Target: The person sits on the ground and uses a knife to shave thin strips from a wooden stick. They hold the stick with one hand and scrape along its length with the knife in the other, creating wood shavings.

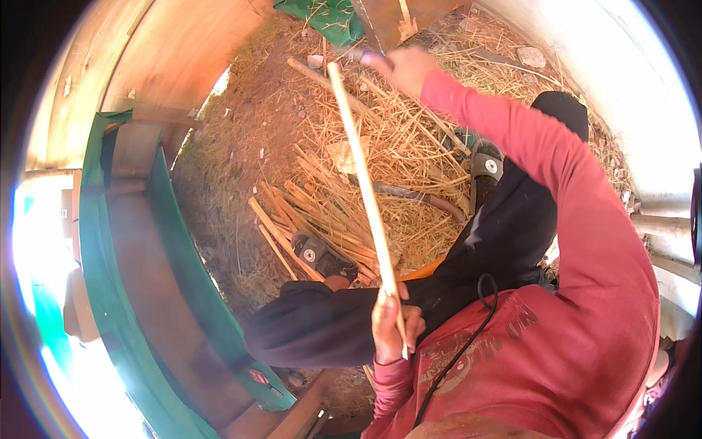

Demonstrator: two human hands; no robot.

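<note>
My left hand (pixel 395 322) is wrapped round the lower end of a long, pale, peeled wooden stick (pixel 365 186). The stick slants up and away from my lap over the ground. My right arm reaches far forward, and my right hand (pixel 411 69) is closed near the stick's upper end. A slender, greyish-purple thing (pixel 358 55) juts from its fingers, too blurred to name. Below the stick lies a heap of straw-like wood shavings (pixel 420 154). Several split sticks (pixel 322 212) are piled beside my foot.
A curved, dark brown piece (pixel 431 201) lies on the shavings. Thicker poles (pixel 329 84) rest farther off. To the left stands a long wooden trough-like frame edged with green sheeting (pixel 110 271). Green cloth (pixel 325 18) and a brown board (pixel 384 25) are at the far edge. Pale walls flank both sides.
</note>
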